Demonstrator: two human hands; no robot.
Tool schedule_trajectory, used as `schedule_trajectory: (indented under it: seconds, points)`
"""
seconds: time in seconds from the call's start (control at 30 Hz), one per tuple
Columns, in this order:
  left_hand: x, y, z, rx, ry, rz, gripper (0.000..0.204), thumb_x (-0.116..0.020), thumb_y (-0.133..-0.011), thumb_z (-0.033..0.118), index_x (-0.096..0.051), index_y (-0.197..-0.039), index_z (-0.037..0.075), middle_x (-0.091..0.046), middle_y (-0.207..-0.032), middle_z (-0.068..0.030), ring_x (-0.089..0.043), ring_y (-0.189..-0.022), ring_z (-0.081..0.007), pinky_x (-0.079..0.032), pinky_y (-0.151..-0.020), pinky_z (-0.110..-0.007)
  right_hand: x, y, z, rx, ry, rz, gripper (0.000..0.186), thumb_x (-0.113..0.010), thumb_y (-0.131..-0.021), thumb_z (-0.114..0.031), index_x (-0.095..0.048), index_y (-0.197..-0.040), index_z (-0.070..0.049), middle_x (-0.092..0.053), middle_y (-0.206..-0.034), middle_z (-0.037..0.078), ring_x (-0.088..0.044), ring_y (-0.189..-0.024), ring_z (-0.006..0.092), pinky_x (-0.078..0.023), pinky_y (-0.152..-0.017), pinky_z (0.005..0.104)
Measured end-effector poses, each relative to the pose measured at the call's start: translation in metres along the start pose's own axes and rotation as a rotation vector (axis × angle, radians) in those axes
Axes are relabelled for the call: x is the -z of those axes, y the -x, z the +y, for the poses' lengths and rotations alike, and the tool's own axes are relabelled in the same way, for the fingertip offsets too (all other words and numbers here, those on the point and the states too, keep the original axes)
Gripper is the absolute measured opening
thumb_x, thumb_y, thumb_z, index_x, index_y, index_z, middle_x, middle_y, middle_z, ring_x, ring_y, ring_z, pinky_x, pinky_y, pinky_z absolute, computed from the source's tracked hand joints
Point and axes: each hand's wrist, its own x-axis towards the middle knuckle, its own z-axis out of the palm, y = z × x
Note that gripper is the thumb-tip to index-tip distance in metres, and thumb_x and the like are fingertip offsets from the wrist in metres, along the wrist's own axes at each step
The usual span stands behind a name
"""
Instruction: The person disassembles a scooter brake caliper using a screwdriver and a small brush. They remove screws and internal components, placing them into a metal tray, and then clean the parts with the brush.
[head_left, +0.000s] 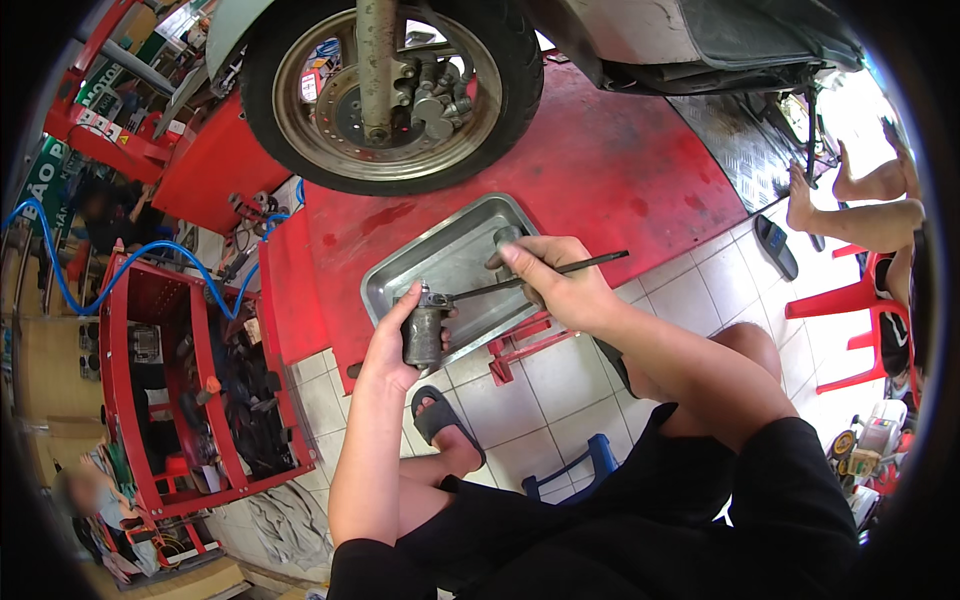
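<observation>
My left hand (398, 345) is closed around a grey metal cylinder (423, 345), which looks like a small starter motor. Its bracketed end points up and its round body hangs down along my palm. In my right hand (567, 283) is a long dark metal rod (600, 260), slanting across my grip. One end of the rod reaches the top of the cylinder; whether it is inserted or only touching, I cannot tell. A rounded grey metal piece (508, 240) shows by my right thumb, its kind hidden by the fingers. Both hands are over a shallow metal tray (470, 215).
Beyond the tray, a motorbike's front wheel (400, 180) stands over a red lift platform (640, 160). A red tool cart (125, 390) is at left, with a blue air hose (165, 245) above. A blue stool (600, 460) is below; another person's legs (860, 215) and a red chair (850, 300) are at right.
</observation>
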Motion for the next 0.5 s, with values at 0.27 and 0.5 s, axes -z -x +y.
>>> schedule_trajectory:
  seconds: [0.27, 0.5]
  points:
    - [0.003, 0.001, 0.001, 0.006, 0.030, 0.003, 0.043, -0.055, -0.094, 0.046, -0.058, -0.104, 0.004, -0.066, -0.088, -0.0184, -0.061, -0.062, -0.0236, -0.051, -0.055, -0.032, 0.006, -0.007, 0.018, 0.462, 0.286, -0.080, 0.020, -0.068, -0.087, -0.017, -0.067, -0.092, 0.002, -0.049, -0.063, -0.002, -0.046, -0.059, 0.0067, -0.038, -0.055, 0.0259]
    - [0.008, 0.001, -0.002, -0.010, 0.031, 0.023, 0.044, -0.056, -0.094, 0.045, -0.059, -0.103, 0.002, -0.066, -0.088, -0.0192, -0.061, -0.063, -0.0244, -0.051, -0.057, -0.033, 0.001, 0.001, 0.001, 0.079, 0.129, -0.099, 0.029, -0.070, -0.086, -0.026, -0.067, -0.096, 0.001, -0.048, -0.064, -0.001, -0.046, -0.061, 0.0074, -0.039, -0.057, 0.0258]
